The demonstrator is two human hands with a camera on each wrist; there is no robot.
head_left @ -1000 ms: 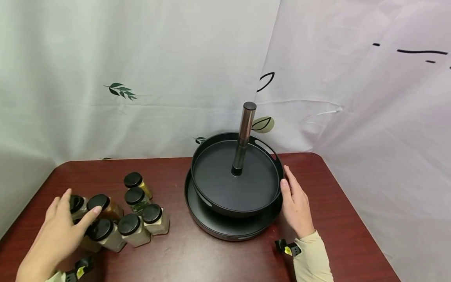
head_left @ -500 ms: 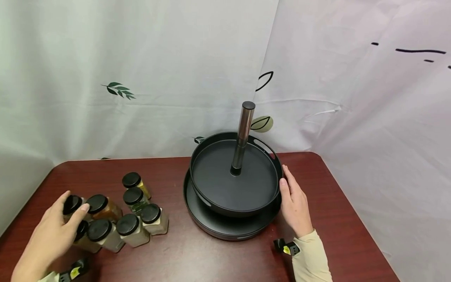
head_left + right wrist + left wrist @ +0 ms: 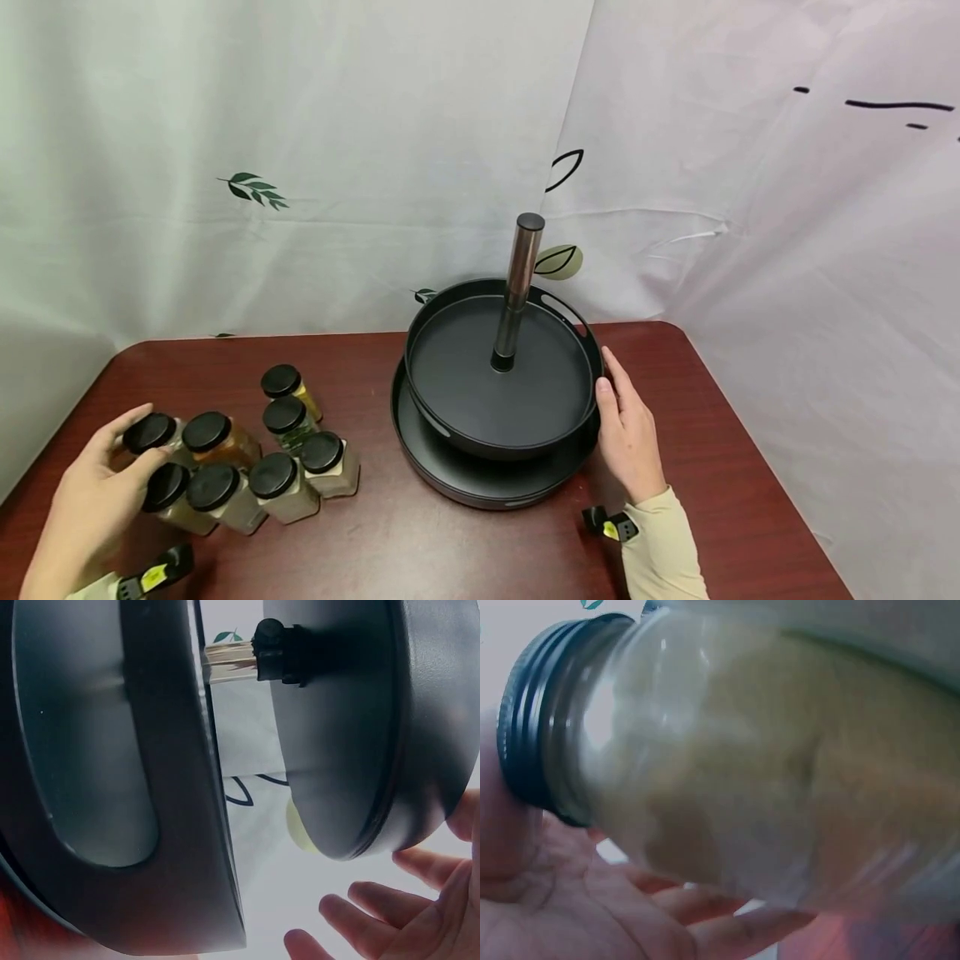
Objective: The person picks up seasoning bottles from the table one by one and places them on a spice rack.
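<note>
Several square glass spice jars with black lids stand grouped on the left of the table. My left hand [image 3: 93, 496] curves loosely beside the back-left jar [image 3: 150, 433], its thumb in front of the lid and a finger behind it. Whether it touches that jar cannot be told. A jar of beige powder [image 3: 727, 757] fills the left wrist view, with relaxed fingers behind it. My right hand [image 3: 632, 433] rests with extended fingers at the right rim of the upper tray [image 3: 465, 375] of a black two-tier stand. A metal post [image 3: 517, 292] rises from that tray.
The lower tray [image 3: 480, 487] sits beneath the upper one on the reddish-brown table [image 3: 405, 558]. Jars of orange-brown [image 3: 236, 450], green [image 3: 296, 433] and yellow [image 3: 306, 398] contents stand behind the pale ones. A white patterned cloth [image 3: 360, 167] hangs behind.
My left hand has drawn back to the left, uncovering the lids of the two leftmost jars. The jars and the right hand hold their places.
</note>
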